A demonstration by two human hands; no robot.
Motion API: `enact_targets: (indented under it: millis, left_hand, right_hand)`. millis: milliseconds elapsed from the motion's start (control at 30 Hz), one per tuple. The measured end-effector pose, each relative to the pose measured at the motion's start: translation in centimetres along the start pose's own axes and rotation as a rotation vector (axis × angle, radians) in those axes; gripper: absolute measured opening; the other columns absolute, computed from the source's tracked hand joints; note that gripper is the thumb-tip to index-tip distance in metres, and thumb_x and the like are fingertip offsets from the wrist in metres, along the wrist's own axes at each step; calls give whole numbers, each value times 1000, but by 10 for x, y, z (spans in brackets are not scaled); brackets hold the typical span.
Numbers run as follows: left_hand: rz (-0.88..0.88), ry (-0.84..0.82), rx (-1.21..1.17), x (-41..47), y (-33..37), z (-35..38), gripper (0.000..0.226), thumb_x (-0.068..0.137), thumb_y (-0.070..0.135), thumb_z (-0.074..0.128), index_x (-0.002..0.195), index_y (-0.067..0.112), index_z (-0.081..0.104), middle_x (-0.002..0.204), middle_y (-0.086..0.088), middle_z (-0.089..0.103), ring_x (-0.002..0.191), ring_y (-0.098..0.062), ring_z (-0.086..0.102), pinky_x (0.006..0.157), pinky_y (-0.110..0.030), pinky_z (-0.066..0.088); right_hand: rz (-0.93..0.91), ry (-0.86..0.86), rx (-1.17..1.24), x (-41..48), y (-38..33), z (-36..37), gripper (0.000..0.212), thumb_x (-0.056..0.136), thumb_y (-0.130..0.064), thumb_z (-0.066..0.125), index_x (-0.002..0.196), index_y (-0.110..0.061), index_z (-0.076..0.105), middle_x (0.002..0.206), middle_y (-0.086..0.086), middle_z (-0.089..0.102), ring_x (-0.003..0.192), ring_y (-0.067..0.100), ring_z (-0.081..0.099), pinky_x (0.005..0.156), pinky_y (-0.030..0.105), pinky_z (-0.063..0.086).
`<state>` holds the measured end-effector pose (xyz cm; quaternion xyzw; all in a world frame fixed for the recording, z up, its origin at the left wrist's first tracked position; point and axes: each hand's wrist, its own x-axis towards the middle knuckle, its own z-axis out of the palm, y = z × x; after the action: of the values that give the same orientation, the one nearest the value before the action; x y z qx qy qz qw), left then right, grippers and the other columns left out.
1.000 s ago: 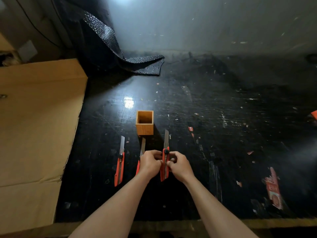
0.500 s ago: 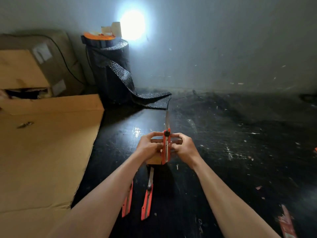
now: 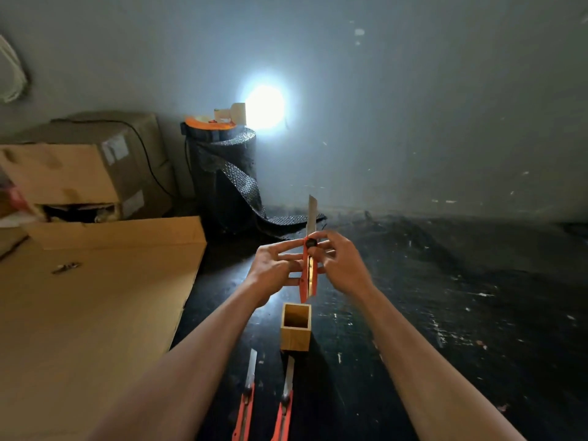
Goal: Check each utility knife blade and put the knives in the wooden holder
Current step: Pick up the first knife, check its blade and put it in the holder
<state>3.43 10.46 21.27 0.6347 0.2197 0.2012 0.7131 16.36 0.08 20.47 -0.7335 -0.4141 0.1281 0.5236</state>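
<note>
I hold an orange utility knife point(image 3: 309, 268) upright in the air, its blade extended and pointing up. My left hand point(image 3: 275, 270) grips its body from the left and my right hand point(image 3: 339, 265) from the right, near the black slider knob. Right below the knife stands the small square wooden holder point(image 3: 296, 337), open at the top, nothing visible inside. Two more orange utility knives lie on the black table in front of the holder, blades out and pointing away from me: one on the left point(image 3: 246, 402) and one on the right point(image 3: 285, 402).
A flat sheet of cardboard point(image 3: 79, 313) covers the left part of the black table point(image 3: 445, 313). Cardboard boxes point(image 3: 95, 167) and a roll of black textured material point(image 3: 227, 183) stand at the back left by the grey wall. A bright light spot point(image 3: 264, 106) glares on the wall.
Both hands have lifted the knife from the table up into the air above the holder. The view has tilted upward, so the holder and the two lying knives now sit lower in the frame.
</note>
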Motion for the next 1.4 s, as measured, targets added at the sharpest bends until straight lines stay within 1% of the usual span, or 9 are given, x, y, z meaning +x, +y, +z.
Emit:
enact_targets:
  millis: [133,300,433,833,1000,1067,1167,1333,1400]
  left_hand:
    - [2,18,-33,4,8,-4,40,89,-17,62,113,13,72,83,-8,81,71,-23,80,57,-32,63]
    - [-11,52,-64,14,14,-8,38,87,-15,67,118,6,72,95,-12,81,77,-26,80,56,-33,62]
    - [-28,78,-69,22,15,-9,41,88,-17,63,121,6,71,95,-12,81,78,-24,80,58,-34,63]
    - [4,130,4,33,11,-11,46,88,-14,66,128,8,69,102,-15,80,84,-28,80,62,-36,64]
    - [33,115,13,33,21,-11,45,89,-15,64,128,8,68,89,-4,80,73,-18,80,55,-29,62]
    - [46,107,24,32,24,-10,46,90,-17,62,129,8,67,86,0,80,69,-15,80,53,-27,60]
    - [74,107,50,32,23,-10,48,89,-16,63,131,7,66,102,-12,79,75,-18,80,57,-30,62]
    - [74,109,13,33,24,-13,48,90,-17,63,133,4,64,93,-5,79,73,-18,80,55,-28,61]
    - [79,102,22,33,24,-12,49,90,-16,63,134,5,64,93,-2,79,72,-16,80,55,-27,61]
  right_hand:
    - [-13,-35,-24,4,-5,0,19,97,-13,65,113,-22,67,112,0,71,98,20,72,78,33,63]
    - [-10,-50,-28,0,-2,3,14,98,-18,64,111,-22,66,111,-3,71,92,14,72,64,15,58]
    - [9,-76,-11,-3,5,5,16,98,-17,65,113,-20,67,114,0,73,99,21,74,79,31,64]
    - [17,-80,-70,-13,14,12,20,94,-12,69,114,-15,67,110,-6,69,98,17,69,74,21,61]
    - [13,-59,-115,-13,11,16,31,97,-15,65,126,-24,62,125,3,70,110,21,67,86,31,60]
    - [18,-32,-121,-12,8,17,25,96,-19,66,121,-24,62,121,0,71,105,17,68,80,23,57]
    - [33,16,-122,-12,3,20,22,94,-27,69,111,-26,56,105,-13,67,84,3,63,69,9,47]
    - [-31,13,-154,-14,1,21,26,95,-22,68,115,-35,57,106,-20,60,82,-8,57,81,13,50]
    - [-29,29,-166,-13,0,20,21,94,-22,69,111,-29,59,105,-18,61,84,-3,59,76,9,49]
